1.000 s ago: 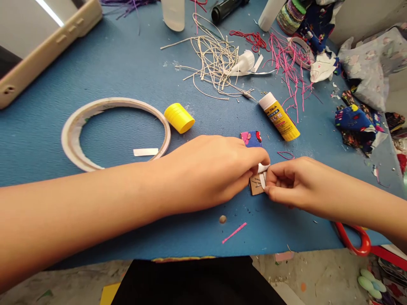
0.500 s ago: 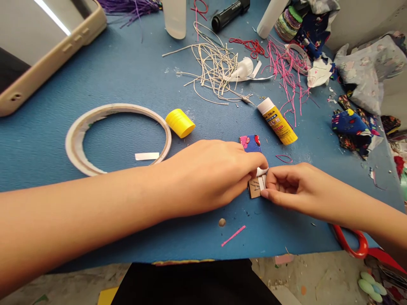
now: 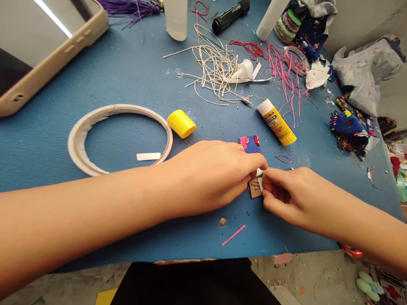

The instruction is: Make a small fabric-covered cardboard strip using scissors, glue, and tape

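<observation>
A small cardboard piece (image 3: 255,188) lies on the table, with blue patterned fabric (image 3: 251,144) showing at its far end. My left hand (image 3: 216,173) reaches across it, fingers curled down and gripping it against the tabletop; most of the piece is hidden beneath. At the right edge of the cardboard, my right hand (image 3: 294,192) is closed in a pinch on a narrow white tape strip (image 3: 261,183). Another bit of white shows between the two hands. Beyond them rests a yellow glue stick (image 3: 277,123), and its yellow cap (image 3: 181,123) lies left of it.
A tape roll (image 3: 73,137) lies flat near my left forearm, a white strip (image 3: 148,156) by its rim. Farther back are tangled cream cords (image 3: 216,72), pink strings (image 3: 288,80), a black marker (image 3: 230,16) and a phone (image 3: 63,53). Red scissors (image 3: 351,250) show partly under my right forearm.
My right hand has shifted slightly, covering more of the white strip, and its forearm now hides more of the red scissors. The left hand stays in place on the cardboard.
</observation>
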Demonstrator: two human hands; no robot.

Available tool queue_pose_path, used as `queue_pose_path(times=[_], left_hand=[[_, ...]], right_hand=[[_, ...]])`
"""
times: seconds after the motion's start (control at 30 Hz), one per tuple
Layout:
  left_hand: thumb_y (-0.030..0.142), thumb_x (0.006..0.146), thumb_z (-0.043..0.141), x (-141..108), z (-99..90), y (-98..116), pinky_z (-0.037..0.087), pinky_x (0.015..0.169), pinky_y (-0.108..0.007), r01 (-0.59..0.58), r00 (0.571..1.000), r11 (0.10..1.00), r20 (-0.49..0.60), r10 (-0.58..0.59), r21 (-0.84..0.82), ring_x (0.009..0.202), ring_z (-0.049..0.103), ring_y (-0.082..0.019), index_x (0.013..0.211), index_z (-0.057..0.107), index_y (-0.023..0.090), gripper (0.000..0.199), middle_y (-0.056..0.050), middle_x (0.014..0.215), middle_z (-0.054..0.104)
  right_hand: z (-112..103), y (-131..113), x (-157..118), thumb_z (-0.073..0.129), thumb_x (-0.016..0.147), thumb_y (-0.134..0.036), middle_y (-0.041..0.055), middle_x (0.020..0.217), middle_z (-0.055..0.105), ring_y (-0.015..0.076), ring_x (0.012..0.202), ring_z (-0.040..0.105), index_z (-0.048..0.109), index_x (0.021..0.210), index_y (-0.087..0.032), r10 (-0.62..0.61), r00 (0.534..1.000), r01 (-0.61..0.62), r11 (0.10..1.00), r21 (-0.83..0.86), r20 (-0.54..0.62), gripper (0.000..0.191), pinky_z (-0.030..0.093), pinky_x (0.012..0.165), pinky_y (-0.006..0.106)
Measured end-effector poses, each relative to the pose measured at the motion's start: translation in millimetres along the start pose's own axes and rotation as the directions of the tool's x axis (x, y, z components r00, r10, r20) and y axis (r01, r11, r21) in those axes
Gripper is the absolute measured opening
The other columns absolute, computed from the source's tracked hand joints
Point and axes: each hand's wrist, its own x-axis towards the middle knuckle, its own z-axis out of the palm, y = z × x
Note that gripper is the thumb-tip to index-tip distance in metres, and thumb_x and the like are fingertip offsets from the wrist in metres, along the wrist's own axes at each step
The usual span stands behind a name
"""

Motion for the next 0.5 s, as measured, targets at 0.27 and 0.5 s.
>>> queue_pose_path(times=[0.27,0.5], left_hand=[[0.020,0.095,0.046,1,1.0,0,0.055,0.077,-0.038,-0.012,1.000,1.000,-0.012,0.012,0.010,0.088,0.071,-0.024,0.116,0.063,0.019,0.027,-0.007,0.095,0.073],[0.020,0.095,0.046,1,0.6,0,0.056,0.076,-0.038,-0.026,1.000,0.999,-0.016,0.026,0.022,0.087,0.071,-0.025,0.116,0.063,0.019,0.027,-0.007,0.095,0.073]], right_hand=[[-1,5,0,0.044,0.083,-0.018,-0.0051,0.054,0.051,0.0082,0.043,0.044,0.046,0.071,-0.022,-0.103,0.995,0.103,0.994,-0.024,-0.005,0.013,0.031,0.046,0.024],[0,13,-8,0.050,0.088,-0.019,-0.0061,0.063,0.058,0.0063,0.051,0.053,0.053,0.084,-0.021,-0.080,0.997,0.079,0.970,0.228,-0.007,0.006,0.041,0.050,0.018]])
